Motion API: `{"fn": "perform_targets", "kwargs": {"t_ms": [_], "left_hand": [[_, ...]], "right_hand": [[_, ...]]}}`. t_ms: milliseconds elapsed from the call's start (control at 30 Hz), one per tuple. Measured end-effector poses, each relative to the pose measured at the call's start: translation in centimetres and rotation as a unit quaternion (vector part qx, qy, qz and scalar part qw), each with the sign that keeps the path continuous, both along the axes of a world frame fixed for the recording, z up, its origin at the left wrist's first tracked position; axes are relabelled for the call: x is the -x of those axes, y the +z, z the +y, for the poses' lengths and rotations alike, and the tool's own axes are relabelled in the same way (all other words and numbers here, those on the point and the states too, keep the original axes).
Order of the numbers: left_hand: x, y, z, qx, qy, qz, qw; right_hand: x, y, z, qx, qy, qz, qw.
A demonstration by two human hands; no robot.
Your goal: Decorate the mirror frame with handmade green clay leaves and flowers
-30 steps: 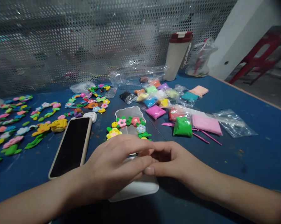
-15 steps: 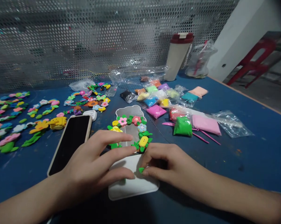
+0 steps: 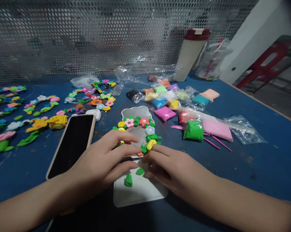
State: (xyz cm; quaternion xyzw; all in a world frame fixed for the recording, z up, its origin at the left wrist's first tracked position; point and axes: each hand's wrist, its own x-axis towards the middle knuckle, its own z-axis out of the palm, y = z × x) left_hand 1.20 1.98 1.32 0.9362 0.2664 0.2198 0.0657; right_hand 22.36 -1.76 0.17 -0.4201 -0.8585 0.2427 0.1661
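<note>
Centrally, green leaf [image 3: 140, 171], beside right hand [image 3: 173, 166]

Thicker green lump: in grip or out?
Out: the green lump lies on the white panel, by the left hand, neither thumb nor finger pinching it.

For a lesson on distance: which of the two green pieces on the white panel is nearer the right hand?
The flatter green piece, beside the right hand; the chunkier one lies farther left.
</note>
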Motion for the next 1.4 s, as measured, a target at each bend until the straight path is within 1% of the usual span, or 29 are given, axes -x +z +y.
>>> {"fn": "perform_targets", "kwargs": {"t_ms": [67,133,167,200,233,267,300,333,367,433,500,600,700,767,800,867,1000,1067,1167,1233,1267,1367,1400], "left_hand": [[0.0,0.0,-0.1,0.004,0.009,0.002,1.0],[0.0,0.1,-0.1,0.012,0.022,0.007,1.0],[0.0,0.0,-0.1,0.018,0.027,0.011,0.999],[0.0,0.0,-0.1,0.026,0.032,0.017,0.999],[-0.1,-0.1,-0.1,0.035,0.036,0.025,0.998],[-0.1,-0.2,-0.2,0.045,0.039,0.035,0.998],[-0.2,-0.2,-0.2,0.053,0.039,0.044,0.997],[-0.3,-0.3,-0.3,0.06,0.038,0.053,0.996],[-0.4,-0.3,-0.5,0.067,0.037,0.06,0.995],[-0.7,-0.3,-0.8,0.079,0.037,0.068,0.994],[-0.8,-0.2,-1.2,0.091,0.045,0.068,0.993],[-0.9,-0.1,-1.7,0.093,0.052,0.065,0.992],[-0.9,-0.4,-1.9,0.074,0.053,0.052,0.995],[-0.9,-0.7,-2.0,0.061,0.05,0.044,0.996],[-0.9,-0.9,-2.0,0.055,0.046,0.042,0.997],[-0.9,-0.9,-2.0,0.048,0.041,0.038,0.997],[-1.1,-0.5,-2.2,0.053,0.045,0.025,0.997],[-1.1,-0.4,-2.4,0.062,0.054,0.015,0.996],[-1.1,-0.9,-2.7,0.086,0.086,-0.002,0.993],[-1.1,-1.4,-3.0,0.099,0.106,-0.01,0.989],[-1.1,-1.6,-3.1,0.098,0.105,-0.01,0.989],[-1.1,-1.8,-3.4,0.077,0.082,0.007,0.994],[-1.1,-1.7,-3.5,0.074,0.074,0.014,0.994]], "right_hand": [[-0.5,0.6,0.1,-0.015,-0.02,-0.017,1.0],[-1.3,1.2,0.2,-0.08,-0.074,-0.078,0.991],[-1.8,1.4,0.4,-0.128,-0.119,-0.132,0.976],[-2.4,1.5,0.5,-0.178,-0.161,-0.196,0.951],[-2.9,1.5,0.6,-0.215,-0.2,-0.261,0.919],[-3.5,1.4,0.7,-0.234,-0.236,-0.312,0.89],[-4.0,1.1,0.8,-0.237,-0.261,-0.35,0.868],[-4.5,0.8,0.8,-0.236,-0.282,-0.374,0.852],[-4.9,0.5,0.9,-0.231,-0.289,-0.385,0.846],[-5.5,0.0,0.8,-0.225,-0.292,-0.373,0.851],[-6.1,0.0,0.7,-0.221,-0.284,-0.335,0.871],[-7.1,1.1,1.2,-0.219,-0.287,-0.282,0.889],[-8.2,2.8,2.7,-0.271,-0.307,-0.256,0.875],[-8.8,3.3,3.9,-0.277,-0.29,-0.236,0.885],[-9.0,3.4,4.4,-0.273,-0.278,-0.233,0.891],[-9.1,2.8,5.1,-0.262,-0.252,-0.227,0.903],[-8.5,0.6,4.8,-0.218,-0.184,-0.246,0.926],[-8.0,-0.3,4.3,-0.212,-0.162,-0.268,0.926],[-7.4,-1.0,3.8,-0.224,-0.145,-0.305,0.914],[-6.9,-0.9,3.7,-0.234,-0.14,-0.328,0.904],[-6.7,-0.8,3.7,-0.238,-0.139,-0.337,0.9],[-5.9,0.0,3.5,-0.25,-0.145,-0.352,0.89],[-5.5,0.3,3.3,-0.254,-0.152,-0.337,0.894]]}}
